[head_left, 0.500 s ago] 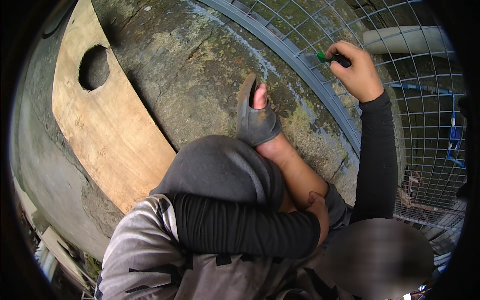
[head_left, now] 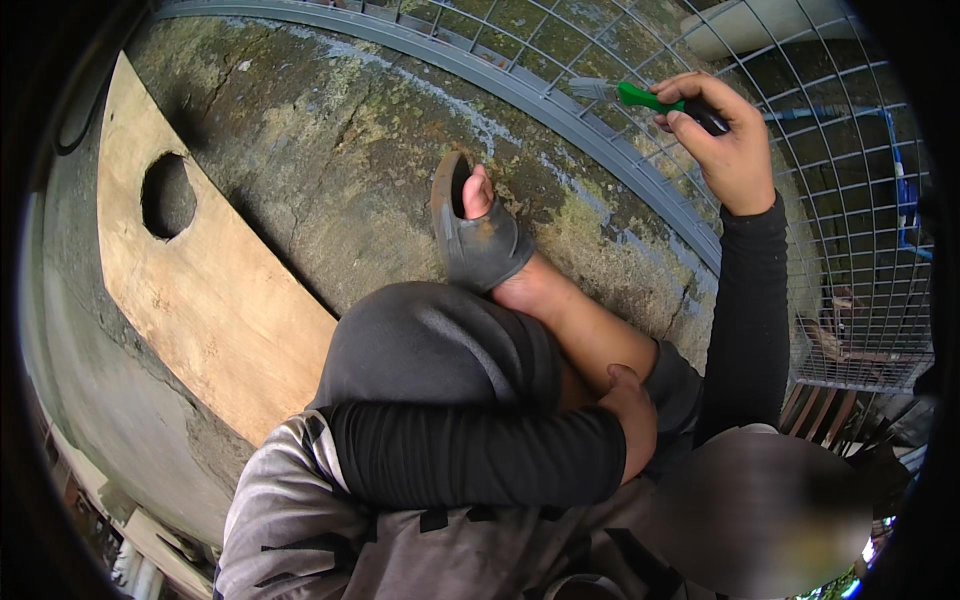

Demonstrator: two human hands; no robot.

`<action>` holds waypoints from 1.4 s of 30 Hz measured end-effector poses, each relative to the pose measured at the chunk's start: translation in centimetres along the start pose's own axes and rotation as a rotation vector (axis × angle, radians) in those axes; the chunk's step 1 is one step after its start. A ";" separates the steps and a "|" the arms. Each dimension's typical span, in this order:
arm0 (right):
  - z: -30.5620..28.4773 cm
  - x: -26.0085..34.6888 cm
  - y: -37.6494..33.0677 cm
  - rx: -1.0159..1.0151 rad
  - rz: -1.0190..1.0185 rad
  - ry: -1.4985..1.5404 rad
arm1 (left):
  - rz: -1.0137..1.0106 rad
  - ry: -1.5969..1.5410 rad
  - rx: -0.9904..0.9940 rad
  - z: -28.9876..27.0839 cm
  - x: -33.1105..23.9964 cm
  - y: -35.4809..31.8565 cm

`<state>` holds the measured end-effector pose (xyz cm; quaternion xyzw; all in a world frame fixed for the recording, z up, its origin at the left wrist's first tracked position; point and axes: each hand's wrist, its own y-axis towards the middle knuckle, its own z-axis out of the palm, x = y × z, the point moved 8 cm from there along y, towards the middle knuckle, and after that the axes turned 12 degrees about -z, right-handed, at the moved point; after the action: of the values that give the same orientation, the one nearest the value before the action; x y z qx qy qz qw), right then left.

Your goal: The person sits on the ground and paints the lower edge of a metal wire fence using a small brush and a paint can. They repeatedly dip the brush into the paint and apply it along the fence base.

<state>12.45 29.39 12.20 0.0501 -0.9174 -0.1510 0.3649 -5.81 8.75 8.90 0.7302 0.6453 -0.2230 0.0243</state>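
Right hand: fingers and thumb of the right hand (head_left: 725, 130) close around the black grip of a green-handled brush (head_left: 640, 97); the wrist emerges from a black sleeve (head_left: 745, 310).
Brush: held out over a wire mesh panel (head_left: 820, 160), its flat grey bristles pointing left, near the panel's grey frame (head_left: 600, 140); whether the bristles touch metal cannot be told.
Left hand: the left hand (head_left: 632, 425) lies against a bare lower leg (head_left: 585, 325), thumb uppermost; its other fingers are hidden, so whether it grips cannot be told; the forearm crosses the lap.
Foot: a dark grey sandal (head_left: 485, 245) on the stained concrete (head_left: 330, 150), toes showing; a grey-clad knee (head_left: 440, 340) bends beside it.
Board: a pale wooden board (head_left: 220, 290) lies at left, well apart from the brush; a roughly round hole pierces its upper part.
Beyond the mesh: a pale pipe (head_left: 760, 28) at upper right; thin blue tubing (head_left: 905, 200) farther down.
Lower right: a blurred oval (head_left: 765, 515) covers part of the view.
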 end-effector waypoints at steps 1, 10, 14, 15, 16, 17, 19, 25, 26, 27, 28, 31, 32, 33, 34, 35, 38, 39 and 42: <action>-0.2 0.7 -0.6 -0.049 0.018 0.100 | -0.025 -0.016 -0.011 0.0 0.1 -0.4; -2.6 -2.7 -8.4 -0.101 0.110 -0.025 | 0.098 -0.111 0.026 -0.5 -0.2 -0.5; 0.5 -3.0 -5.8 -0.002 -0.017 -0.091 | 0.083 -0.082 0.022 0.0 -0.1 -0.2; 1.3 -3.0 -5.1 0.033 -0.050 -0.111 | 0.081 -0.078 0.018 0.0 0.0 -0.2; 2.0 -3.5 -4.6 0.057 -0.034 -0.109 | 0.079 -0.075 0.015 0.0 0.1 -0.2; 2.4 -3.9 -4.2 0.076 -0.049 -0.139 | 0.078 -0.071 0.011 -0.1 0.2 -0.2; 3.0 -4.5 -3.6 0.122 -0.071 -0.206 | 0.080 -0.085 -0.004 0.2 0.1 -0.1; 3.4 -4.3 -2.8 0.256 -0.084 -0.305 | 0.060 -0.106 -0.050 -0.1 0.3 -0.1; 3.3 -4.3 -2.9 0.294 -0.064 -0.328 | 0.053 -0.107 -0.055 -0.1 0.4 -0.1; 3.4 -4.4 -2.9 0.327 -0.058 -0.348 | 0.048 -0.113 -0.056 -0.1 0.4 -0.1; 3.4 -4.6 -3.0 0.360 -0.052 -0.367 | 0.042 -0.119 -0.057 0.0 0.3 -0.1; 2.8 -3.7 -2.5 0.397 -0.045 -0.404 | 0.042 -0.127 -0.057 0.1 0.1 -0.1; 2.7 -3.4 -2.3 0.398 -0.045 -0.411 | 0.044 -0.129 -0.056 0.2 0.1 -0.1; 2.5 -3.2 -2.0 0.378 -0.058 -0.401 | 0.048 -0.128 -0.054 0.2 0.1 -0.1; 2.4 -3.1 -1.6 0.358 -0.071 -0.391 | 0.051 -0.128 -0.052 0.2 0.0 -0.1; 2.4 -3.1 -1.2 0.338 -0.084 -0.380 | 0.054 -0.127 -0.049 0.3 0.0 -0.2; 3.6 -3.7 -0.1 0.388 -0.101 -0.417 | 0.046 -0.111 -0.049 0.2 0.1 -0.2; 3.9 -4.0 0.3 0.402 -0.089 -0.404 | 0.048 -0.106 -0.051 0.2 0.1 -0.2; 4.8 -4.7 1.2 0.424 -0.085 -0.373 | 0.053 -0.096 -0.044 0.0 0.1 -0.1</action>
<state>12.58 32.57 6.21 0.1351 -0.9768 0.0226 0.1645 -5.94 8.87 8.86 0.7349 0.6284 -0.2430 0.0771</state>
